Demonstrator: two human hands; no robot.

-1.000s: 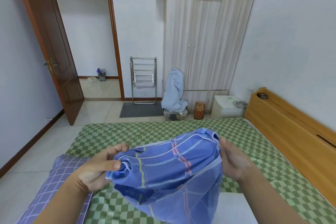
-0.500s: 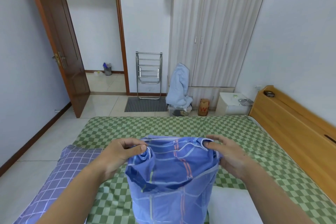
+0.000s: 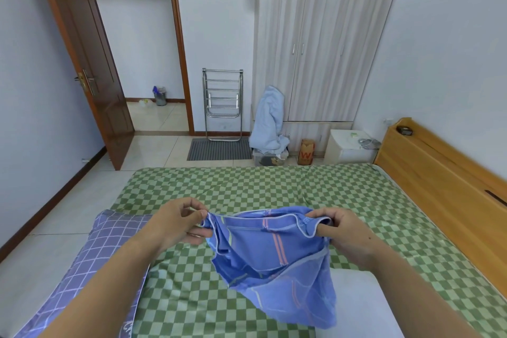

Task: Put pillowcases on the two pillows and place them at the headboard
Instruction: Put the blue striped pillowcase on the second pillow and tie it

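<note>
Pillowcases number two: one purple grid-checked pillowcase [image 3: 90, 263], already filled, lies at the bed's near left edge, just left of the left forearm; one blue striped pillowcase [image 3: 270, 258] hangs in the air between the hands, above the green checked sheet [image 3: 247, 186]. Left hand [image 3: 178, 223] pinches the blue case's hem at its left corner between thumb and forefinger, the other fingers curled beneath; right hand [image 3: 345, 236] grips the hem at the right corner, fingers tucked into the fold; the opening is stretched between them and the cloth sags downward. One bare white pillow [image 3: 359, 304] lies on the bed under the hanging cloth, below the right forearm. Beyond the hands the sheet runs open to the bed's far edge; to the right, the wooden headboard [image 3: 444, 186] borders the mattress, well apart from both pillows; tiled floor [image 3: 90, 189] lies left of the bed.
</note>
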